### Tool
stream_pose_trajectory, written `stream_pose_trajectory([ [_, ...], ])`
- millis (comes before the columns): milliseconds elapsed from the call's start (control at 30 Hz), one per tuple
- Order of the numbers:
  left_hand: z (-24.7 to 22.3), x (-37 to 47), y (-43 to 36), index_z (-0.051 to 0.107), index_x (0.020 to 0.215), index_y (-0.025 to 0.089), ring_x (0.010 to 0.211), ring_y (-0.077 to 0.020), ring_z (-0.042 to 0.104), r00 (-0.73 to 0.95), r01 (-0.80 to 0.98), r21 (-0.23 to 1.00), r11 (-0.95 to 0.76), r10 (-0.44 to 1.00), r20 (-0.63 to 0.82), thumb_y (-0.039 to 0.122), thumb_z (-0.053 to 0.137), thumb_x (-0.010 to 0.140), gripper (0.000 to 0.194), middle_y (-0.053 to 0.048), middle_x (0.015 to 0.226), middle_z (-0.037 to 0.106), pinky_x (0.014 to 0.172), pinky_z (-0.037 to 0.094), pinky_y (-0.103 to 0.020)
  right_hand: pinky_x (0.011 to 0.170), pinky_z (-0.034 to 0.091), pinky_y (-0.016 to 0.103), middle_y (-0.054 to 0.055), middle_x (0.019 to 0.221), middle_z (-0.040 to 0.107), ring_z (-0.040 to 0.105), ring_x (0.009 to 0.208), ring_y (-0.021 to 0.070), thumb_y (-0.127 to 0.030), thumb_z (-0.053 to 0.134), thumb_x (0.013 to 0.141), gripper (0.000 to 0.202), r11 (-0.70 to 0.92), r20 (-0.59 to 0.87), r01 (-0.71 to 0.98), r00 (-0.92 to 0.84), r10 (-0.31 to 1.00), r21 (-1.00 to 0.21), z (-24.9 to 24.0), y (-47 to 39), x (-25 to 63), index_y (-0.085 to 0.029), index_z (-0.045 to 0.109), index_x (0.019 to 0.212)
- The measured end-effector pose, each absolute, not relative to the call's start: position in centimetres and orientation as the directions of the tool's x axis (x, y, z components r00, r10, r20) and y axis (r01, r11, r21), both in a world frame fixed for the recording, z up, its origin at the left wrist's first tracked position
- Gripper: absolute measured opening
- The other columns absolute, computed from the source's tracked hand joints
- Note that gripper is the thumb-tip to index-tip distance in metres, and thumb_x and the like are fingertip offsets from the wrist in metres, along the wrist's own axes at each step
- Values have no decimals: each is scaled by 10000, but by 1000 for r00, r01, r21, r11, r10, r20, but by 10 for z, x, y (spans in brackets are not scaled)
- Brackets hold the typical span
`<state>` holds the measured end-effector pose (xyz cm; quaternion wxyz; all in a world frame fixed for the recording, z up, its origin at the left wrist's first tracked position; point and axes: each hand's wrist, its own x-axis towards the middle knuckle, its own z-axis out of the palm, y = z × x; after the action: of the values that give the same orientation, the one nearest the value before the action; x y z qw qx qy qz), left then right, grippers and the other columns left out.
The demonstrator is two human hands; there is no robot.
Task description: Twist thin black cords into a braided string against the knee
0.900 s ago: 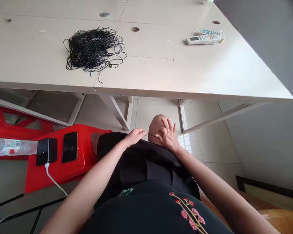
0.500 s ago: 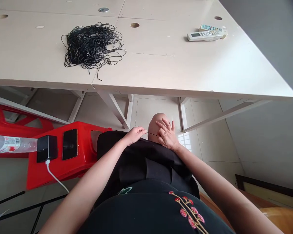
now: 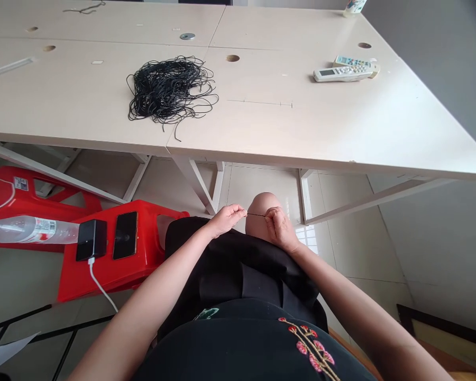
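A short length of thin black cord (image 3: 256, 214) runs taut between my two hands, above my bare knee. My left hand (image 3: 228, 219) pinches one end between thumb and fingertips. On the other end, the fingers of my right hand (image 3: 280, 228) are curled in and closed. The stretch between them looks twisted or knotted, though it is too small to make out fully. On the table beyond lies a loose, tangled heap of black cord (image 3: 164, 92), apart from both hands.
The white table (image 3: 262, 135) spans the view ahead, with two remote controls (image 3: 343, 73) at its right. To my left, a red stool (image 3: 99, 280) holds a phone (image 3: 125, 235), a black box-shaped device (image 3: 91, 241) with a white cable, and a plastic bottle (image 3: 43, 230) lying sideways.
The fingers of my right hand, spread before, have curled closed around the cord's end. My left hand keeps its pinch. The camera view has shifted, showing more of the table's far side.
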<state>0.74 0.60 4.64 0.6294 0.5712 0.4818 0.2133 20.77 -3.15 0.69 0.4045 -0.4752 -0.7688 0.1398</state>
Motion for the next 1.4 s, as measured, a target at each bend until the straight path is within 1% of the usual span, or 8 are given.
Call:
stream_pose_trajectory([
  [100, 76, 4, 7, 535, 780, 166, 474, -52, 282, 497, 237, 950, 203, 815, -298, 460, 510, 804, 295, 67, 559, 368, 474, 278, -199, 599, 421, 287, 3, 717, 461, 458, 643, 140, -183, 391, 881, 91, 438, 426, 529, -154, 892, -727, 37, -35, 206, -230, 381, 803],
  [233, 119, 0, 5, 558, 780, 168, 609, -77, 425, 556, 198, 974, 111, 806, -205, 444, 524, 810, 280, 29, 675, 469, 604, 383, -222, 555, 368, 260, -17, 689, 424, 398, 584, 113, -221, 395, 904, 119, 348, 312, 434, -153, 938, -831, 83, -42, 207, -224, 389, 785],
  [367, 148, -5, -1, 572, 794, 162, 633, -78, 459, 526, 153, 982, 112, 832, -177, 429, 536, 813, 270, 30, 672, 482, 653, 409, -235, 555, 350, 254, -20, 682, 419, 389, 589, 107, -251, 402, 913, 145, 371, 309, 395, -215, 927, -840, 121, -43, 208, -216, 400, 771],
  [600, 178, -18, -16, 615, 923, 158, 544, -56, 419, 545, 73, 983, 170, 818, -183, 415, 539, 818, 288, 35, 629, 476, 518, 377, -199, 546, 321, 242, -25, 684, 405, 373, 602, 95, -241, 397, 923, 144, 437, 338, 265, -346, 875, -860, 162, -40, 201, -210, 412, 783],
  [733, 191, -21, -25, 613, 1033, 178, 725, -98, 548, 539, 110, 991, 75, 833, -123, 327, 641, 750, 320, -24, 821, 604, 653, 459, -220, 539, 331, 237, -20, 710, 421, 387, 606, 91, -272, 396, 927, 150, 367, 278, 205, -362, 890, -907, 171, -43, 193, -212, 418, 791],
  [867, 197, -15, -33, 617, 1062, 194, 916, -150, 580, 515, 92, 996, -16, 857, -34, 286, 657, 732, 345, -64, 1002, 632, 790, 485, -268, 539, 345, 239, -20, 700, 418, 379, 595, 90, -292, 395, 926, 177, 340, 242, 189, -407, 881, -921, 178, -46, 185, -210, 410, 771],
  [1200, 209, -7, -46, 693, 806, 161, 709, -115, 574, 338, 247, 960, -129, 940, 40, 292, 604, 767, 163, -35, 797, 648, 622, 464, -216, 575, 401, 272, -18, 673, 445, 452, 620, 112, -275, 394, 920, 159, 385, 233, 209, -515, 825, -899, 190, -43, 174, -219, 388, 772],
  [1400, 207, -4, -46, 641, 690, 145, 595, -81, 515, 288, 205, 975, -88, 957, 26, 221, 610, 724, 89, -3, 681, 578, 524, 419, -191, 594, 433, 283, 0, 685, 502, 505, 668, 125, -277, 429, 905, 148, 421, 262, 219, -515, 816, -880, 193, -43, 173, -210, 437, 773],
])
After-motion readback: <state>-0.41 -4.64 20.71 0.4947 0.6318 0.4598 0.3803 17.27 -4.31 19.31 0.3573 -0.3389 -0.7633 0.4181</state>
